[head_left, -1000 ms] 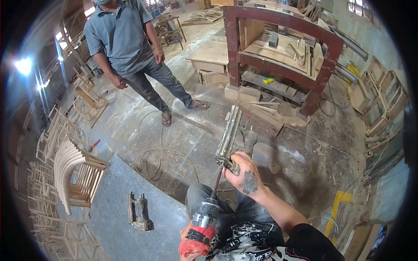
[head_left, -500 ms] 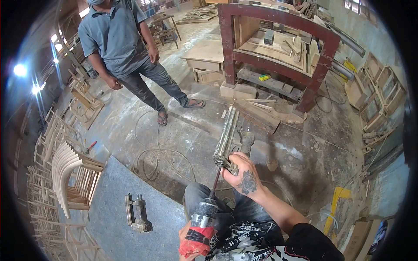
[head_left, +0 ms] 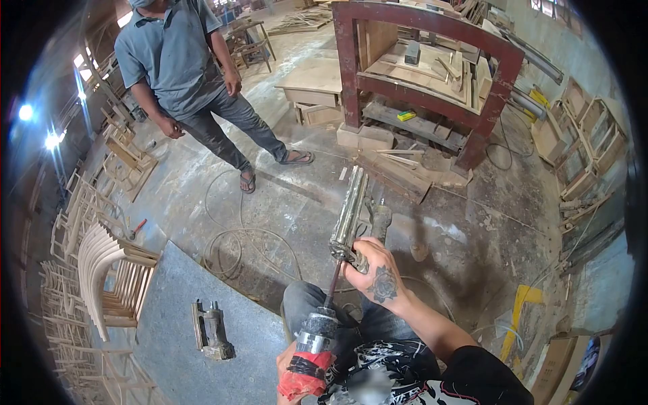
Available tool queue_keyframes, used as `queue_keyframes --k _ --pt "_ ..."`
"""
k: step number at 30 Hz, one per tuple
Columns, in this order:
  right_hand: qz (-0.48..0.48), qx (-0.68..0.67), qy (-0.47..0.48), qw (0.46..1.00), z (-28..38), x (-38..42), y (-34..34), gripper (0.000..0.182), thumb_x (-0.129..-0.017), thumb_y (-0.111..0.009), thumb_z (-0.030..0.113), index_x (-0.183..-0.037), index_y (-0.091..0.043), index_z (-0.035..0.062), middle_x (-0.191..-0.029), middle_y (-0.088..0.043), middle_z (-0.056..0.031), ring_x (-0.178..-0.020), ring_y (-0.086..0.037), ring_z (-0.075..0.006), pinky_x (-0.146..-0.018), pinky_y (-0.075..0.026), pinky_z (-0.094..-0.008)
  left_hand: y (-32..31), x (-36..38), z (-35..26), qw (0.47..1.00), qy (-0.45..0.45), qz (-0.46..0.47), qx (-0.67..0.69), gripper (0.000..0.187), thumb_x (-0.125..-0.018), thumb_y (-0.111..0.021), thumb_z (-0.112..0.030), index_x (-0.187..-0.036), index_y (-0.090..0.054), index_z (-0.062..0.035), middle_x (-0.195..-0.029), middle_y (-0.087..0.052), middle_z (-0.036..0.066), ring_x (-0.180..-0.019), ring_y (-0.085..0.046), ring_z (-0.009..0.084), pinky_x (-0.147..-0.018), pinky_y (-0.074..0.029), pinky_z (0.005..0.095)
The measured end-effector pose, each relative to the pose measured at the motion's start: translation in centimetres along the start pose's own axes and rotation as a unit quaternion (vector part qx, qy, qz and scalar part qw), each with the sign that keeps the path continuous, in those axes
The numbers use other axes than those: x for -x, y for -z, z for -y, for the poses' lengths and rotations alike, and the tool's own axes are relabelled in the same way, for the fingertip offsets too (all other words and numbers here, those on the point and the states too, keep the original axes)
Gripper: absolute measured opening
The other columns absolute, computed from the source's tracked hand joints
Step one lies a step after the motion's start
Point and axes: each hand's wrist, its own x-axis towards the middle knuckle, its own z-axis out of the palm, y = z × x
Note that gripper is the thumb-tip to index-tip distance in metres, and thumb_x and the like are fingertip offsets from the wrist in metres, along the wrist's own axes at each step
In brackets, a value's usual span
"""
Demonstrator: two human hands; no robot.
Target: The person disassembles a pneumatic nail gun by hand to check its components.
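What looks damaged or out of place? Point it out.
The drill in the left hand: its red wrapping, bound with black tape, looks like a makeshift repair. Wood scraps lie loosely beside the dark red frame.

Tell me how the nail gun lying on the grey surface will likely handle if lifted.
The nail gun should stay stiff, since its body and side rail look like metal. It is probably heavy for its size, given that chunky build. Lying flat on the grey surface, it seems unlikely to roll.
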Motion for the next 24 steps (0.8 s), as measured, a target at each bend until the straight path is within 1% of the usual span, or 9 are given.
queue_keyframes --k 6,9,12,15,18,21,24 --pt "-0.008 0.006 0.0 1.0 0.2 0.3 0.0 0.034 -0.081 -0.081 0.021 -0.1 -0.069 -0.0039 -0.101 -0.069 -0.024 -0.106 -0.065 -0.0407 -0.094 -0.052 -0.047 -0.2 0.3 0.1 1.0 -0.003 -0.001 0.003 0.042 -0.07 -0.097 -0.032 -0.093 -0.071 -0.0075 -0.084 -0.073 0.006 -0.071 -0.072 0.0264 -0.069 -0.057 0.0394" --pt "-0.005 0.004 -0.017 1.0 0.0 0.6 0.0 0.032 -0.082 -0.08 0.021 -0.099 -0.068 -0.0033 -0.1 -0.069 -0.0235 -0.104 -0.065 -0.0402 -0.091 -0.052 -0.0468 -0.6 0.1 0.1 1.0 -0.018 0.001 0.004 0.043 -0.07 -0.097 -0.032 -0.093 -0.071 -0.0071 -0.084 -0.073 0.006 -0.071 -0.071 0.0263 -0.069 -0.057 0.0391" --pt "0.028 -0.013 -0.07 0.997 0.3 0.7 0.3 0.034 -0.084 -0.08 0.026 -0.097 -0.067 -0.0028 -0.098 -0.069 -0.0239 -0.1 -0.065 -0.0415 -0.087 -0.052 -0.0472 -0.6 -0.3 -0.2 0.998 -0.068 0.013 0.004 0.039 -0.07 -0.095 -0.017 -0.099 -0.075 -0.0018 -0.095 -0.076 0.012 -0.083 -0.076 0.0273 -0.077 -0.06 0.037" --pt "0.083 0.022 -0.148 0.985 -1.1 1.4 0.0 0.04 -0.086 -0.08 0.034 -0.092 -0.067 -0.0028 -0.088 -0.067 -0.0227 -0.085 -0.065 -0.038 -0.079 -0.051 -0.0459 -0.5 -0.3 -0.2 0.995 -0.097 0.019 -0.027 0.038 -0.07 -0.095 -0.016 -0.099 -0.075 -0.0014 -0.095 -0.076 0.012 -0.082 -0.076 0.0265 -0.075 -0.06 0.0361" --pt "0.1 -0.05 -0.23 0.967 -2.0 2.4 -0.2 0.047 -0.086 -0.081 0.042 -0.087 -0.067 -0.0028 -0.078 -0.065 -0.0208 -0.072 -0.061 -0.0301 -0.072 -0.049 -0.0438 -0.2 0.5 -0.2 0.999 -0.033 0.007 -0.026 0.039 -0.07 -0.095 -0.022 -0.097 -0.075 -0.0032 -0.092 -0.076 0.011 -0.079 -0.075 0.026 -0.072 -0.059 0.0371" --pt "0.08 -0.088 -0.234 0.965 -2.7 3.4 -0.5 0.047 -0.086 -0.083 0.043 -0.085 -0.068 -0.0022 -0.074 -0.065 -0.0186 -0.067 -0.057 -0.0227 -0.068 -0.048 -0.0413 0.5 2.2 1.8 0.998 0.015 -0.017 -0.051 0.041 -0.07 -0.095 -0.029 -0.097 -0.075 -0.0059 -0.091 -0.076 0.009 -0.077 -0.075 0.0259 -0.07 -0.059 0.0381" --pt "0.066 -0.123 -0.234 0.962 -5.5 4.9 -1.8 0.044 -0.086 -0.083 0.041 -0.087 -0.07 -0.0015 -0.076 -0.068 -0.0176 -0.068 -0.059 -0.0203 -0.068 -0.048 -0.0398 0.7 4.1 4.5 0.995 0.042 -0.036 -0.084 0.043 -0.069 -0.095 -0.036 -0.096 -0.075 -0.0086 -0.089 -0.076 0.007 -0.075 -0.074 0.0258 -0.068 -0.058 0.0392"
